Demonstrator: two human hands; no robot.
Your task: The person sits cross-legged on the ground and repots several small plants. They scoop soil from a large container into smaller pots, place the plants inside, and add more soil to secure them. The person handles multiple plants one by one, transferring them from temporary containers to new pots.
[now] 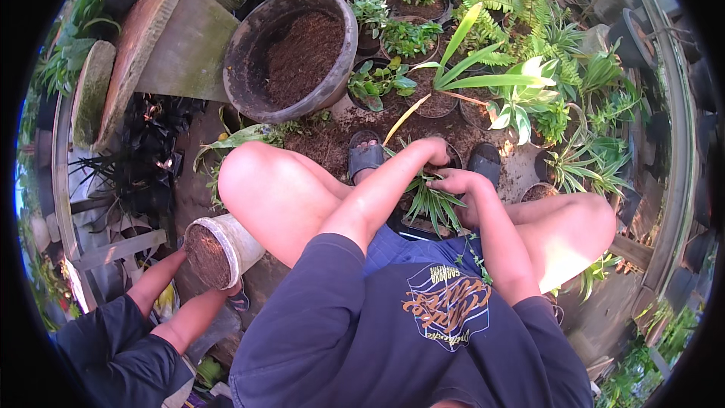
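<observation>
My left hand [435, 151] reaches down at the rim of a dark plastic pot [454, 161], its fingers bent downward and mostly hidden. Just below it, my right hand [457, 181] has its fingers around the base of a small plant with narrow, striped green leaves [431, 204]. The leaves spread towards my lap, between my knees. Some soil shows inside the pot, which sits between my sandalled feet. A thin trailing vine [474, 258] hangs over my shorts.
A large round planter [238, 76] partly filled with soil stands ahead left. Potted leafy plants [410, 37] crowd the front and right. By my left knee, a whitish bucket [246, 243] of soil leans tilted near another person's legs [190, 317]. Stone slabs [184, 45] rise at the far left.
</observation>
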